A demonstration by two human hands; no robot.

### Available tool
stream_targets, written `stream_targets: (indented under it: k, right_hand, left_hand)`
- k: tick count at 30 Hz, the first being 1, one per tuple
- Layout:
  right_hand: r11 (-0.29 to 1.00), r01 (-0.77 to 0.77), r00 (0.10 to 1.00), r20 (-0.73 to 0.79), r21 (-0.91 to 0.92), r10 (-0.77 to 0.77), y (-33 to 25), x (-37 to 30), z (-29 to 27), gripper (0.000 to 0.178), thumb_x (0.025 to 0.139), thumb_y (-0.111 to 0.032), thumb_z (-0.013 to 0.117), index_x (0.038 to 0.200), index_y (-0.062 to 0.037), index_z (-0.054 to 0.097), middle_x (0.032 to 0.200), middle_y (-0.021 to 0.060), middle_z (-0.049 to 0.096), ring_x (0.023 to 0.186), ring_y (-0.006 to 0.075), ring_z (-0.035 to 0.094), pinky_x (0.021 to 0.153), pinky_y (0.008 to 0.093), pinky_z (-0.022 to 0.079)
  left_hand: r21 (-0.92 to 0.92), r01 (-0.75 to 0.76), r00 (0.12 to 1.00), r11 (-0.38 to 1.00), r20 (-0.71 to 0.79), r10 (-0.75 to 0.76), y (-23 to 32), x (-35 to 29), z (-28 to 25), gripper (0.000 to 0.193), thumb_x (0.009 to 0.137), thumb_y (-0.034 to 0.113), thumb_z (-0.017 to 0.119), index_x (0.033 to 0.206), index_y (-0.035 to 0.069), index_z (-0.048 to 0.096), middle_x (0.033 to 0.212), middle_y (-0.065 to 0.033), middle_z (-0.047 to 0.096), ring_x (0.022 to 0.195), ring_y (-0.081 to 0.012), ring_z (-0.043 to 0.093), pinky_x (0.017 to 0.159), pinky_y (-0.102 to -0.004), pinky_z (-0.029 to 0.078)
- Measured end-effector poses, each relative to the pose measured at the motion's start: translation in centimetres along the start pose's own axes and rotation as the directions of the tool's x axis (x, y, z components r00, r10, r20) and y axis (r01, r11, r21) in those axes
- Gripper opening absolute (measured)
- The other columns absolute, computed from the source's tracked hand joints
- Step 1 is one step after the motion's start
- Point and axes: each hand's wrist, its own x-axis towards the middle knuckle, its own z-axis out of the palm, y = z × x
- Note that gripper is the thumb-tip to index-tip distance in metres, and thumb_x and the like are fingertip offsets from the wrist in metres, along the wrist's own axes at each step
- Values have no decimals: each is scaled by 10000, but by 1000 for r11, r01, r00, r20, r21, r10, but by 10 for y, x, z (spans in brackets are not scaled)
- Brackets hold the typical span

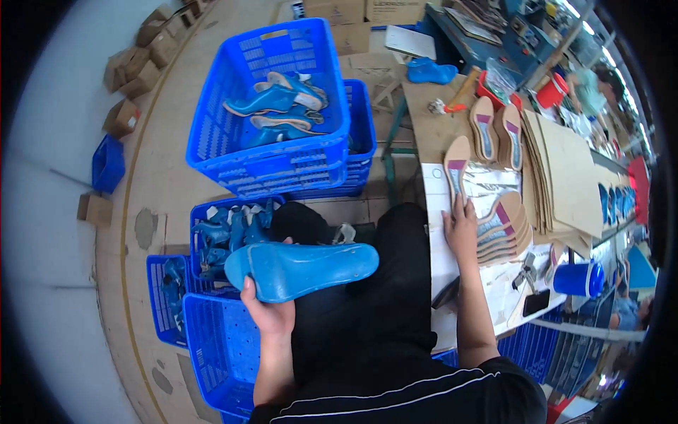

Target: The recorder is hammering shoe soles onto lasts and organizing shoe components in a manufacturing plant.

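A blue shoe last lies across my left hand, its flat sole side turned up. The fingers and thumb of that hand wrap its left end. Over the worktable at the right, my right hand has its fingertips on the lower end of a tan insole with a purple patch. Beside that hand several similar insoles lie fanned in an overlapping stack. Two further stacks of insoles stand farther back on the table.
A blue crate ahead holds blue lasts with insoles on them. More blue lasts fill a lower crate at the left. Tan boards, a black phone and a blue jug are at the right. Other people sit beyond.
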Motion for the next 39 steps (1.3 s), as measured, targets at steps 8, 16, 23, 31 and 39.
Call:
stream_targets:
  k: [8,16,23,31,39]
  right_hand:
    - [943,-128,959,205,-308,197,21,-26,-34,894,923,-538,763,1643,-120,438,1665,351,352,1547,564,308,1273,650,207]
    - [932,166,950,307,-321,-64,46,-35,-52,640,1004,-78,587,1630,-114,459,1611,378,409,1506,512,415,1252,561,339]
    - [994,-80,860,-500,69,104,-27,-25,-156,575,963,157,489,1458,-98,629,1228,186,742,1080,357,730,952,420,555]
    - [102,-117,936,76,988,343,-208,-30,-195,310,1175,-154,431,1455,-49,512,1175,181,770,1040,183,719,988,303,546]
    - [434,58,987,13,899,-158,-252,-56,-136,321,1141,-23,402,1397,26,589,1397,187,700,1462,365,551,1224,410,399]
  left_hand:
    - [106,8,1000,994,16,-9,8,-10,3,851,996,692,526,1594,93,437,1600,-298,476,1507,-436,451,1260,-558,339]
    - [56,57,998,997,36,-59,10,-5,-5,838,1032,689,467,1607,81,426,1619,-275,467,1538,-418,416,1280,-544,307]
    - [24,28,996,999,82,-30,15,-11,-4,832,1052,631,489,1621,32,382,1655,-260,422,1547,-425,400,1294,-545,279]
    - [-190,-163,985,968,28,172,22,-10,-6,773,1103,573,433,1667,56,323,1659,-198,439,1564,-377,381,1300,-531,272]
    - [84,-86,992,993,-81,92,34,-16,-7,636,1084,372,580,1586,20,413,1602,-284,486,1462,-374,524,1238,-498,403]
